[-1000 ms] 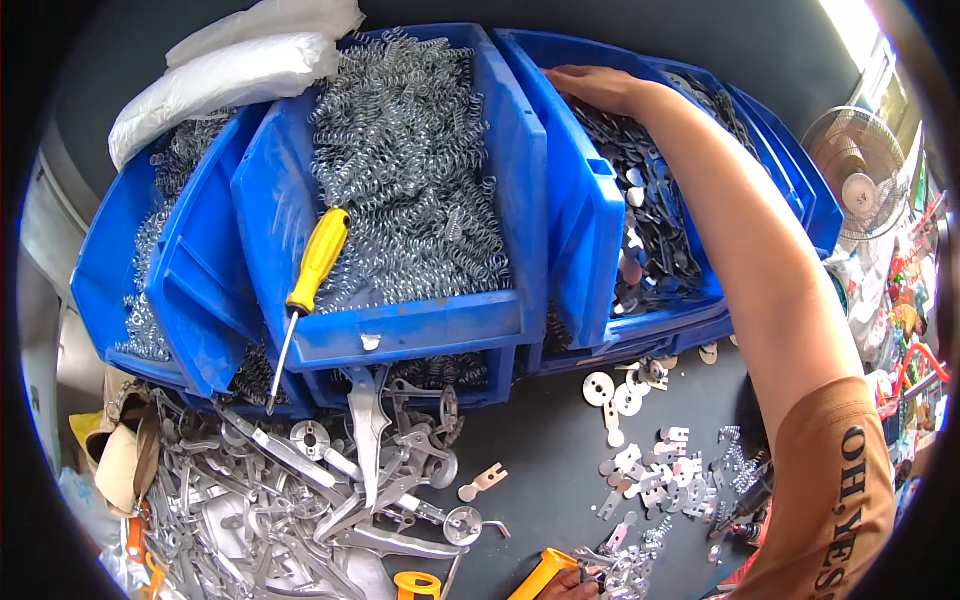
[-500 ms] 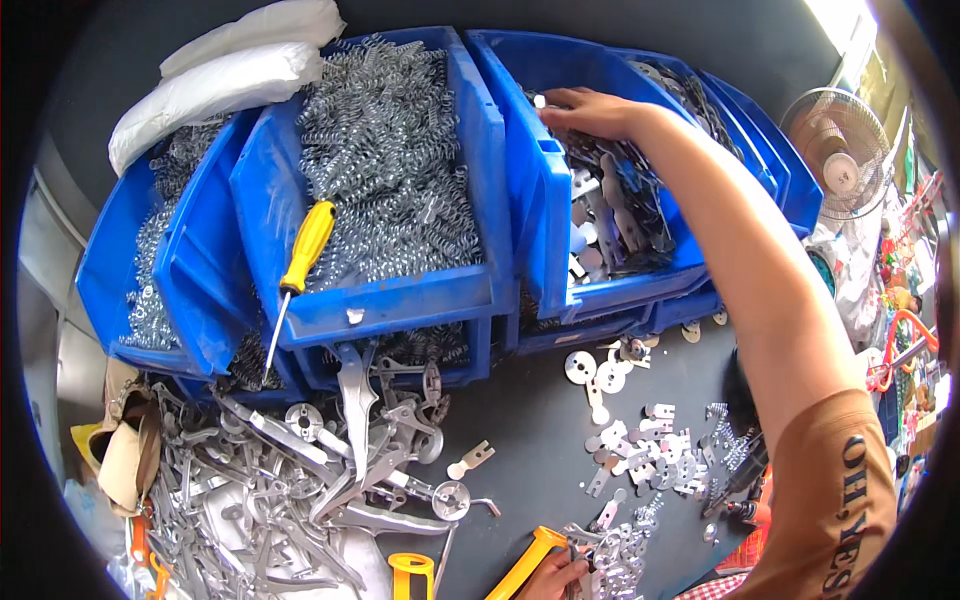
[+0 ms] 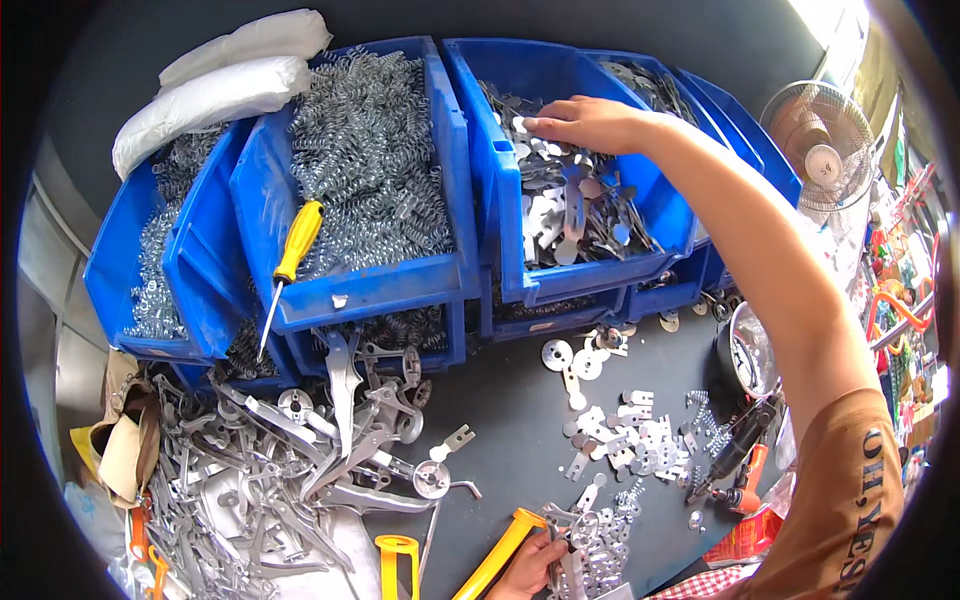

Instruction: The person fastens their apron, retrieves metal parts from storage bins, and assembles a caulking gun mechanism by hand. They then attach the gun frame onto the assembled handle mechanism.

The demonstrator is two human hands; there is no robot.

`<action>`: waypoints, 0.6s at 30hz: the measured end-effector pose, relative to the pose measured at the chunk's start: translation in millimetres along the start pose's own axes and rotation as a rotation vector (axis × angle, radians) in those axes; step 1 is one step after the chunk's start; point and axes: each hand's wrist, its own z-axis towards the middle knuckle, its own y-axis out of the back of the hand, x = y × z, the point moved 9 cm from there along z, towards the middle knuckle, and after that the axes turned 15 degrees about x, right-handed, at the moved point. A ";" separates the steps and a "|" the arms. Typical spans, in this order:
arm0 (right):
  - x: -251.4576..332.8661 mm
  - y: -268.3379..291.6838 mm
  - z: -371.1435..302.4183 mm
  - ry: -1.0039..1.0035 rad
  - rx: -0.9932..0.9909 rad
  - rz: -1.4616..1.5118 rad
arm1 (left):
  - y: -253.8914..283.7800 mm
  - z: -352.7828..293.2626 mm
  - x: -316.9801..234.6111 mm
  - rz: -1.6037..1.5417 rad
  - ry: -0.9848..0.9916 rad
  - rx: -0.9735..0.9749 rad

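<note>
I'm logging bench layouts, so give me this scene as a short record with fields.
Right hand: inside blue parts bin, at flat metal pieces
Left hand: beside yellow handle-shaped part, hold unclear
Coil springs: heaped in blue spring bin
Screwdriver: yellow-handled, at spring bin's front-left corner
Silver metal parts: piled at left, below bins
Fan: upper right
</note>
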 end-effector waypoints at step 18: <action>32.0 -36.3 -13.7 0.105 0.131 0.207 | -25.3 -3.4 -14.7 -0.116 0.094 0.145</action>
